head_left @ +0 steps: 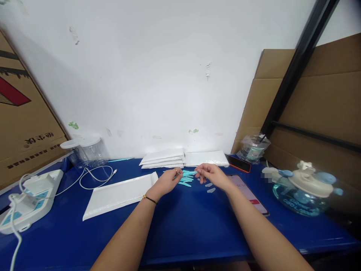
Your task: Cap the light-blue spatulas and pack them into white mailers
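Note:
Several slim teal plastic sticks point(185, 184) lie in a loose pile on the blue tabletop, between and below my hands. My right hand point(210, 175) is closed in a pinch on one teal stick point(191, 172), which points left towards my other hand. At the pile's left side, my left hand point(168, 180) has its thumb and fingers pressed together; what they grip, if anything, is too small to make out. Small translucent flat pieces point(211, 190) are scattered beneath my right hand. Left of my left hand lies a white padded envelope point(118, 194).
White envelopes are stacked point(162, 158) by the wall, beside another white envelope point(207, 158). Two phones, one large point(255, 202) and one dark point(239, 163), lie right. A teal bottle point(304, 192) stands far right. Left are a power strip point(42, 207), white cable point(84, 174) and clear jars point(94, 152).

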Motion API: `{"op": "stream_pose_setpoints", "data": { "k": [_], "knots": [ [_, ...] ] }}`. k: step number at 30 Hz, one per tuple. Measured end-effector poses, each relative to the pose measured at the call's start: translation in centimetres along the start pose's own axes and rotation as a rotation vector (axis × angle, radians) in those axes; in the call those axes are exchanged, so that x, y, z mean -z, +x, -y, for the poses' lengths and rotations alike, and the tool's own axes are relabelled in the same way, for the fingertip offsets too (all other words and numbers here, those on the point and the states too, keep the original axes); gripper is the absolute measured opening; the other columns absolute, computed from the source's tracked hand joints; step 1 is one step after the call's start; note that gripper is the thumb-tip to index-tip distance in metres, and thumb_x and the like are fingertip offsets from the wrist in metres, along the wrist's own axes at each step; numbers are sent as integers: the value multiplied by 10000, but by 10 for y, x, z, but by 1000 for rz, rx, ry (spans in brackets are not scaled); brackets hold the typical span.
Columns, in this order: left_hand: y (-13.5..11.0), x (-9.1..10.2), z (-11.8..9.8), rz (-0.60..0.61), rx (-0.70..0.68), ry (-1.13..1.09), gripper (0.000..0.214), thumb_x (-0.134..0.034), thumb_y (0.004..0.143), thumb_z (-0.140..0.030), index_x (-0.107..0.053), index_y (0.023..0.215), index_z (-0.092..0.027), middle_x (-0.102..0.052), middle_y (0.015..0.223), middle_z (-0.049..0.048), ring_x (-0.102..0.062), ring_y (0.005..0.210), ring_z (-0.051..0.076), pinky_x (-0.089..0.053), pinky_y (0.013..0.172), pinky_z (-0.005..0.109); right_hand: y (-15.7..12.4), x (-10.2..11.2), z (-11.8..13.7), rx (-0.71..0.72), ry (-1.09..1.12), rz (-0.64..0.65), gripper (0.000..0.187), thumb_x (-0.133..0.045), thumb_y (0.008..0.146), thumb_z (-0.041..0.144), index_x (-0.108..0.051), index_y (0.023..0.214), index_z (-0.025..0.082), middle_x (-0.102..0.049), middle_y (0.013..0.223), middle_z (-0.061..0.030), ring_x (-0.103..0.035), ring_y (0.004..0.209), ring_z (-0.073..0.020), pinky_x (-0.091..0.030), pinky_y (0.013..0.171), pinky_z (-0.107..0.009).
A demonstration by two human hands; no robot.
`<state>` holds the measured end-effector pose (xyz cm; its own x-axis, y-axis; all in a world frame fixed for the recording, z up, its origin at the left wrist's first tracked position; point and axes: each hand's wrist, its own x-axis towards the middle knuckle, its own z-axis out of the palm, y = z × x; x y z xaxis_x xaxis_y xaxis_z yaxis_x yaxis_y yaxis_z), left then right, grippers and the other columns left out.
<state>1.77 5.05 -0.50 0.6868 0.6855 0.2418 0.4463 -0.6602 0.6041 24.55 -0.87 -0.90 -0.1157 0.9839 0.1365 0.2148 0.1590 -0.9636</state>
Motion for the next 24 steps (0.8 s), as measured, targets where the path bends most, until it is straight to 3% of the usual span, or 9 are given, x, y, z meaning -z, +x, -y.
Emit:
{"op": "stream_pose_setpoints", "data": {
  "k": [7,15,19,24],
  "knots": [
    [0,-9,-5,223,95,-278,274,-406,860,-437,-502,848,-180,-646,747,9,-602,607,123,-425,585,221,-5,-3,6,-51,49,97,357,-551,808,482,-572,930,147,-705,857,-80,-642,581,-120,-401,478,-200],
    [0,-11,-5,274,125,-348,289,-458,835,-454,-511,846,-170,-666,747,24,-622,601,128,-438,585,230,-8,-4,14,-63,50,131,355,-556,801,485,-586,899,145,-706,843,-75,-640,580,-114,-417,496,-201],
    [2,-9,-5,233,109,-340,279,-442,842,-446,-508,851,-175,-632,712,-1,-583,557,104,-422,568,215,-6,0,11,-36,36,77,336,-603,771,459,-610,875,140,-680,730,-44,-593,521,-96,-403,471,-196],
    [3,-4,2,176,131,-261,278,-404,849,-440,-506,830,-182,-599,696,-15,-542,539,97,-393,534,206,-5,15,8,18,99,-122,304,-682,707,424,-610,788,140,-659,686,-32,-576,515,-94,-451,513,-223]
  ]
}}
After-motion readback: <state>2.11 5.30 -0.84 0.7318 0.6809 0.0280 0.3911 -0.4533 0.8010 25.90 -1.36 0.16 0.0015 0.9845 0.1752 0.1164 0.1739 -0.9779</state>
